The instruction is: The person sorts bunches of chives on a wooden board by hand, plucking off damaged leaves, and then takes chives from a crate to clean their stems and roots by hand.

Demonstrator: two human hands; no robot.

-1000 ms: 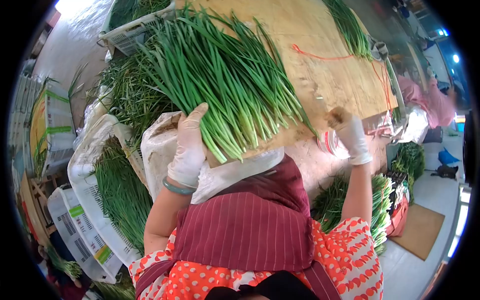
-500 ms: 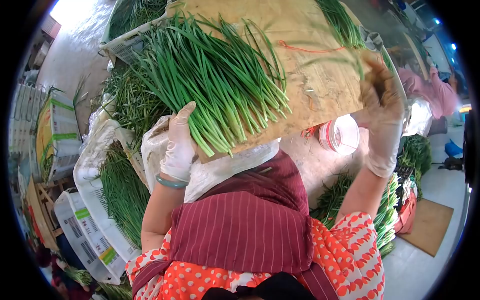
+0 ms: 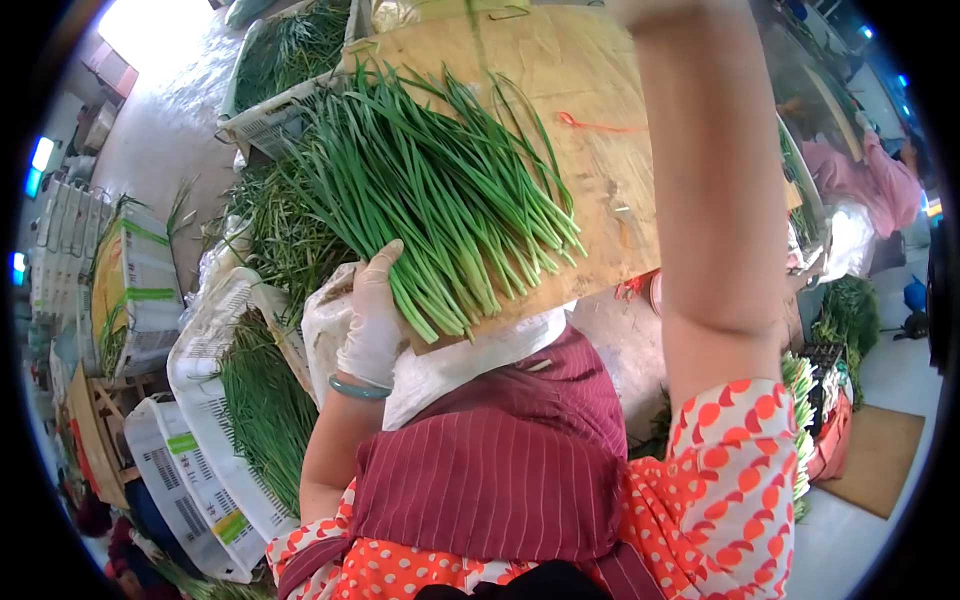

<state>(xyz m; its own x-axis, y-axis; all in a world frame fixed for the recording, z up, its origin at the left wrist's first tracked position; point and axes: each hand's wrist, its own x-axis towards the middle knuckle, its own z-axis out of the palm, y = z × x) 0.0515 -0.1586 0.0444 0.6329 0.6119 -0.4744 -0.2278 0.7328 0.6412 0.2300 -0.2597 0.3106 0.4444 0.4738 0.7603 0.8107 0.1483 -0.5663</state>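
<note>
A fanned pile of garlic chives (image 3: 430,200) lies on a worn wooden board (image 3: 610,230), green leaves toward the upper left and pale stem ends toward the lower right. At the board's near left corner is my left hand (image 3: 370,315), in a white glove. Its thumb stretches up against the outermost stems; the other fingers are hidden. My right arm reaches far forward across the board's right side. Only a blurred bit of my right hand (image 3: 640,8) shows at the top edge, its fingers out of sight. A red string (image 3: 595,124) lies on the board.
White plastic crates (image 3: 215,370) holding greens stand at my left, with another crate (image 3: 290,85) beyond the board. More greens (image 3: 845,320) lie on the floor at right. A person in pink (image 3: 865,180) is at the far right. A bucket (image 3: 655,292) is mostly hidden behind my arm.
My right hand has gone from beside the board's right edge up and forward to the top of the view. My left hand stays by the chives. The whole view has shifted slightly.
</note>
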